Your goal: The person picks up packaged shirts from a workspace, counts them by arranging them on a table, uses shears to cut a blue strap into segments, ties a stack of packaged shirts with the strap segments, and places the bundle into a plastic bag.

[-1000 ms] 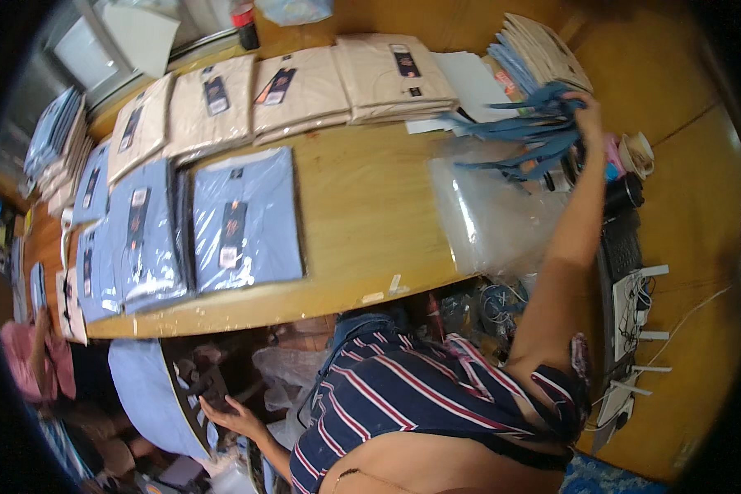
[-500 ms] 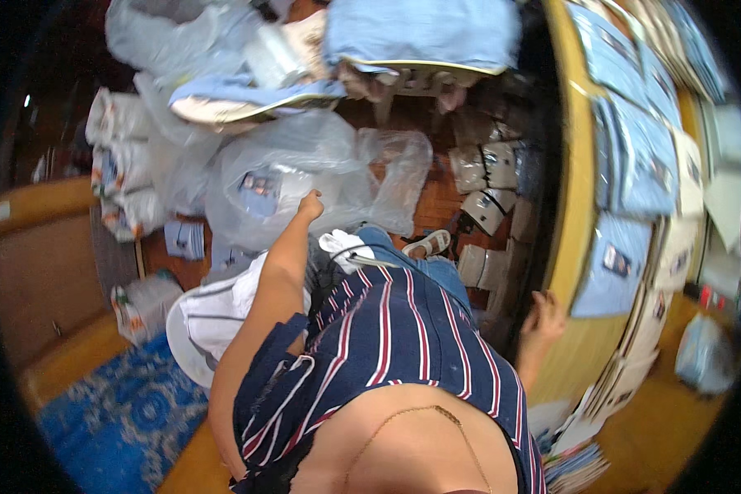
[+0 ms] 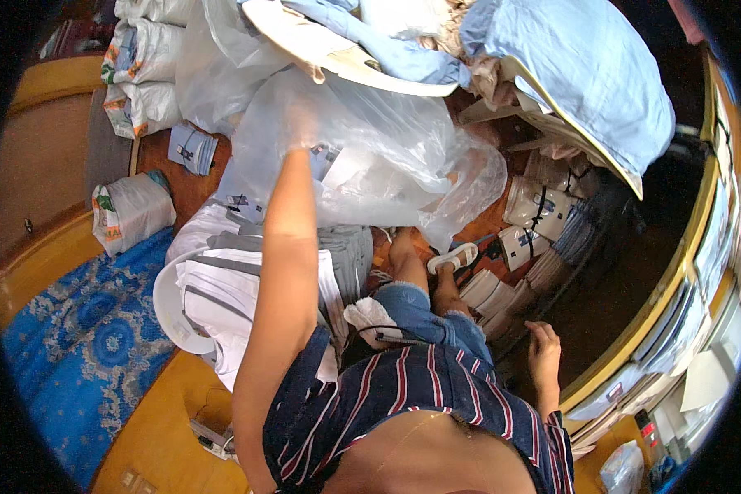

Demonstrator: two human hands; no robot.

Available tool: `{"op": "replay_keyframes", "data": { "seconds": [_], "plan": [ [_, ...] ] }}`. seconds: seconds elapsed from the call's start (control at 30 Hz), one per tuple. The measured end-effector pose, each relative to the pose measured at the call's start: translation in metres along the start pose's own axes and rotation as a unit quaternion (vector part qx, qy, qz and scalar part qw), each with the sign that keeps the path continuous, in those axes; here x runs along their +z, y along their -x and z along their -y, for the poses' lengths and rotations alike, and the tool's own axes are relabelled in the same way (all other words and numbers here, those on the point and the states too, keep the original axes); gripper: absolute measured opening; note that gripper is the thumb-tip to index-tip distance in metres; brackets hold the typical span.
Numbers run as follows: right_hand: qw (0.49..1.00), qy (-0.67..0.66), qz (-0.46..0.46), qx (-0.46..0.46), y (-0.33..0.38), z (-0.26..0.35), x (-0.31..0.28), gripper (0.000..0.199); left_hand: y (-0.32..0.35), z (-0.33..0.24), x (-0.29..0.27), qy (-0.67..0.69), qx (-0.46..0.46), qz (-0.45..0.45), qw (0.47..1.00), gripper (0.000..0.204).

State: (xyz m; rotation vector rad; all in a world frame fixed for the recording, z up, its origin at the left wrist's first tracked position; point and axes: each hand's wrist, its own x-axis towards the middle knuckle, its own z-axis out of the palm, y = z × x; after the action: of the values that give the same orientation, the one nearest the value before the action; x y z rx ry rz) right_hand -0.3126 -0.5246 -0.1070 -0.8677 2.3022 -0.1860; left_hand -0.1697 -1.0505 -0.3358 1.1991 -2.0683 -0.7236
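My left hand point(image 3: 303, 123) reaches forward into a large clear plastic bag point(image 3: 379, 156). It is smeared by motion and partly veiled by the plastic, so its fingers do not show. Through the film I see folded pale blue and whitish items point(image 3: 350, 169), their kind unclear. Off to the right, beside the yellow-edged counter, hangs my right hand point(image 3: 543, 350). Its fingers are loosely bent, a little apart, with nothing in them.
Light blue cloth point(image 3: 564, 70) lies over a board at the far right. A white tub point(image 3: 177, 309) with folded white and grey clothes stands left of my legs. Packed bundles point(image 3: 543, 210) lie on the floor. A yellow counter point(image 3: 700, 222) curves along the right.
My left hand has moved from pointing above the bag into its plastic. My head view has shifted and turned. My right hand hangs lower by the counter.
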Motion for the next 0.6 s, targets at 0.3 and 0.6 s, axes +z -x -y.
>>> {"op": "replay_keyframes", "data": {
  "seconds": [0.3, 0.6],
  "plan": [
    [0.992, -0.009, 0.118, 0.045, -0.003, 0.022, 0.025, 0.021, 0.127, 0.114, 0.036, -0.299, -0.208, 0.391, 0.845, 0.025],
    [0.991, -0.026, 0.101, 0.087, -0.028, 0.011, 0.027, 0.02, 0.129, 0.178, 0.07, -0.368, -0.188, 0.453, 0.79, 0.025]
  ]
}}
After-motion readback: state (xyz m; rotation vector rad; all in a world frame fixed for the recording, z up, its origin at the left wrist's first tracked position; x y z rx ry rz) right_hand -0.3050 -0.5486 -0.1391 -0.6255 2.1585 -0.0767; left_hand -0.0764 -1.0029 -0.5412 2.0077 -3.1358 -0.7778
